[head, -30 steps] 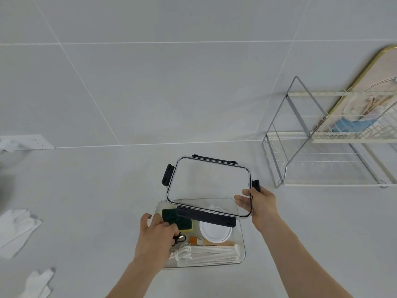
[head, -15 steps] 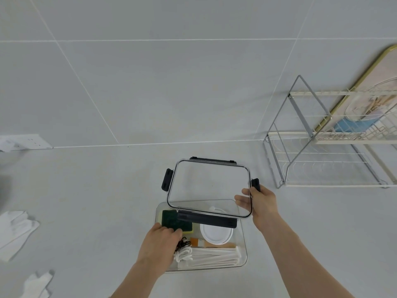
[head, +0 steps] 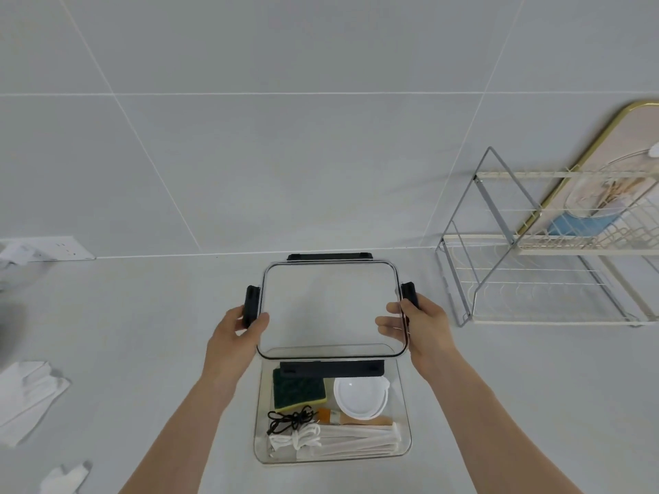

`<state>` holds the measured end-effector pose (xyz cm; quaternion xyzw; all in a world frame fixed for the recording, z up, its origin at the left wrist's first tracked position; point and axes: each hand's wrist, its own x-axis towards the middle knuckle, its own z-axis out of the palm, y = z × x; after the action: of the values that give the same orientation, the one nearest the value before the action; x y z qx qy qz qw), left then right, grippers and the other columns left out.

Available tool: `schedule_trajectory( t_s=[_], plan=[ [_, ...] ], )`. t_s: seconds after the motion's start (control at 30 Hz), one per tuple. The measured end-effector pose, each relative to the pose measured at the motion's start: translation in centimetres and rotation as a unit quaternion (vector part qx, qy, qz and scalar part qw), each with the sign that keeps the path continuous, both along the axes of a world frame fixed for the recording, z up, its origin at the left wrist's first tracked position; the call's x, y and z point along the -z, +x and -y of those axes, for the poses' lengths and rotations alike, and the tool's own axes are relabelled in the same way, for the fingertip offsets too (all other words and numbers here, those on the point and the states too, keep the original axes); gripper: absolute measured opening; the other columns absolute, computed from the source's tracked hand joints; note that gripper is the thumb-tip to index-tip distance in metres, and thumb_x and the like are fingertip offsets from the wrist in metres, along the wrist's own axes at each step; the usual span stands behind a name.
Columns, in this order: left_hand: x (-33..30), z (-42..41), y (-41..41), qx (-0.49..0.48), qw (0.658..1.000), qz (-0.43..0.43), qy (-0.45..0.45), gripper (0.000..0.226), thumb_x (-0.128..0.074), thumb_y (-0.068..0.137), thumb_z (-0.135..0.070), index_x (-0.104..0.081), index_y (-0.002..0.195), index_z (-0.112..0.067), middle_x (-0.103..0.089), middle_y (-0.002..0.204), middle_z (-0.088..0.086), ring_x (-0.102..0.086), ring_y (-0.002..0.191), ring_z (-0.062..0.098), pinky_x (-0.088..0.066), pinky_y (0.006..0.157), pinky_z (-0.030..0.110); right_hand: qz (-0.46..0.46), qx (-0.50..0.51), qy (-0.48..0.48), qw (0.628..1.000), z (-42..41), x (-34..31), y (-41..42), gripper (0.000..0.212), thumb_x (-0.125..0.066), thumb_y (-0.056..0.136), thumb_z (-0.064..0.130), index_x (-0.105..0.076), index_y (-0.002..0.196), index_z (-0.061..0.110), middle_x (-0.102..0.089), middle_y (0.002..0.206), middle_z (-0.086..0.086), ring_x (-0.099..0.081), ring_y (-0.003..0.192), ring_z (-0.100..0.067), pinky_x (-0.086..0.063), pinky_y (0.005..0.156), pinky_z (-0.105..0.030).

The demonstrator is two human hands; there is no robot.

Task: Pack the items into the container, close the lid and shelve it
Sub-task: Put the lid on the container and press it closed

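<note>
The wire rack (head: pixel 535 265) stands well apart to my right on the counter (head: pixel 142 351), waiting. Below my hands sits the open clear container (head: pixel 404 415), with the sponge (head: pixel 299 388), white dish (head: pixel 360 399), brush, cords and white sticks inside. I hold the clear lid (head: pixel 330 308) tilted above its far edge, my left hand (head: pixel 235 336) and right hand (head: pixel 420 326) each pinching a side by its black latch. If I lower it crooked, a latch could fold under the rim or the lid could catch on the dish.
</note>
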<state>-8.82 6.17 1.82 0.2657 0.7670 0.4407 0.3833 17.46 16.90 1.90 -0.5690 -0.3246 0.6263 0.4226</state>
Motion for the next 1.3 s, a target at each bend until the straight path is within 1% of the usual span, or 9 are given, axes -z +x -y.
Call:
schedule_trajectory(
  t_s=[0.13, 0.27, 0.43, 0.63, 0.7, 0.8, 0.93, 1.07, 1.3],
  plan=[
    [-1.4, -0.4, -0.5, 0.016, 0.999, 0.009, 0.031, 0.028, -0.068, 0.086, -0.024, -0.067, 0.114, -0.030, -0.073, 0.103, -0.005, -0.061, 0.086, 0.012, -0.046, 0.086, 0.038, -0.061, -0.029, 0.013, 0.998, 0.2, -1.4, 0.3, 0.020, -0.046, 0.101, 0.008, -0.062, 0.111, 0.000, -0.064, 0.096, -0.020, -0.071, 0.082, -0.045, -0.058, 0.080, -0.052],
    [-2.7, 0.3, -1.0, 0.043, 0.994, 0.037, 0.094, 0.022, -0.060, 0.094, -0.021, -0.067, 0.113, -0.030, -0.075, 0.084, -0.008, -0.042, 0.055, 0.013, -0.039, 0.056, 0.028, -0.078, -0.067, 0.035, 0.994, 0.2, -2.9, 1.8, 0.025, -0.047, 0.102, 0.011, -0.066, 0.119, 0.010, -0.073, 0.101, -0.018, -0.071, 0.100, -0.039, -0.053, 0.091, -0.050],
    [-3.7, 1.4, -1.8, 0.097, 0.984, 0.059, 0.141, 0.026, -0.048, 0.099, -0.013, -0.071, 0.107, -0.021, -0.072, 0.107, 0.003, -0.067, 0.083, 0.019, -0.051, 0.076, 0.034, 0.017, -0.115, 0.105, 0.988, 0.3, -4.0, 4.4, 0.021, -0.052, 0.100, 0.015, -0.068, 0.113, 0.018, -0.069, 0.118, -0.003, -0.060, 0.119, -0.019, -0.045, 0.105, -0.051],
    [-1.3, 2.6, -1.8, 0.098, 0.981, 0.077, 0.148, 0.018, -0.063, 0.087, 0.001, -0.074, 0.095, -0.012, -0.064, 0.126, -0.012, -0.059, 0.116, 0.004, -0.042, 0.100, 0.031, -0.073, -0.132, 0.070, 0.986, 2.0, -3.0, 5.7, 0.029, -0.038, 0.097, -0.011, -0.065, 0.104, -0.003, -0.060, 0.108, -0.031, -0.064, 0.106, -0.044, -0.054, 0.096, -0.045],
    [0.3, 3.4, -2.2, 0.084, 0.983, 0.085, 0.141, 0.013, -0.066, 0.085, 0.002, -0.074, 0.089, -0.007, -0.066, 0.126, -0.005, -0.060, 0.118, 0.011, -0.042, 0.098, 0.030, -0.130, -0.092, 0.030, 0.987, 2.9, -2.2, 5.7, 0.032, -0.035, 0.090, -0.015, -0.064, 0.103, -0.015, -0.064, 0.112, -0.035, -0.064, 0.109, -0.047, -0.055, 0.094, -0.046],
    [2.0, 5.0, -2.1, 0.078, 0.986, 0.098, 0.109, 0.030, -0.050, 0.093, 0.005, -0.076, 0.086, -0.006, -0.074, 0.110, 0.005, -0.067, 0.103, 0.024, -0.052, 0.084, 0.030, -0.159, -0.052, -0.020, 0.986, 4.1, -1.2, 5.8, 0.040, -0.069, 0.073, 0.006, -0.064, 0.103, -0.020, -0.066, 0.114, -0.035, -0.066, 0.103, -0.049, -0.049, 0.098, -0.052],
    [3.7, 6.6, -1.5, 0.037, 0.988, 0.142, 0.050, 0.038, -0.041, 0.095, 0.004, -0.077, 0.098, -0.007, -0.075, 0.104, 0.012, -0.068, 0.101, 0.030, -0.052, 0.090, 0.037, 0.017, -0.071, -0.012, 0.997, 5.8, 1.2, 5.4, 0.011, -0.070, 0.086, 0.008, -0.078, 0.092, 0.005, -0.076, 0.100, -0.020, -0.070, 0.101, -0.037, -0.052, 0.097, -0.048],
    [5.0, 7.4, -0.7, 0.027, 0.996, 0.072, 0.041, 0.029, -0.065, 0.083, 0.009, -0.076, 0.095, -0.014, -0.077, 0.097, 0.008, -0.069, 0.091, 0.026, -0.051, 0.078, 0.036, 0.124, -0.056, -0.006, 0.991, 6.9, 2.9, 4.7, 0.025, -0.074, 0.077, -0.007, -0.077, 0.095, 0.009, -0.076, 0.088, -0.011, -0.069, 0.073, -0.024, -0.053, 0.059, -0.031],
    [5.5, 7.4, 0.1, -0.007, 1.000, 0.011, 0.013, 0.036, -0.066, 0.079, 0.009, -0.072, 0.093, -0.024, -0.075, 0.097, -0.001, -0.069, 0.094, 0.023, -0.056, 0.084, 0.045, 0.258, -0.033, -0.003, 0.966, 8.2, 4.3, 3.9, 0.026, -0.071, 0.075, -0.001, -0.077, 0.076, 0.024, -0.076, 0.074, 0.006, -0.071, 0.076, -0.018, -0.051, 0.057, -0.023]
  ],
)
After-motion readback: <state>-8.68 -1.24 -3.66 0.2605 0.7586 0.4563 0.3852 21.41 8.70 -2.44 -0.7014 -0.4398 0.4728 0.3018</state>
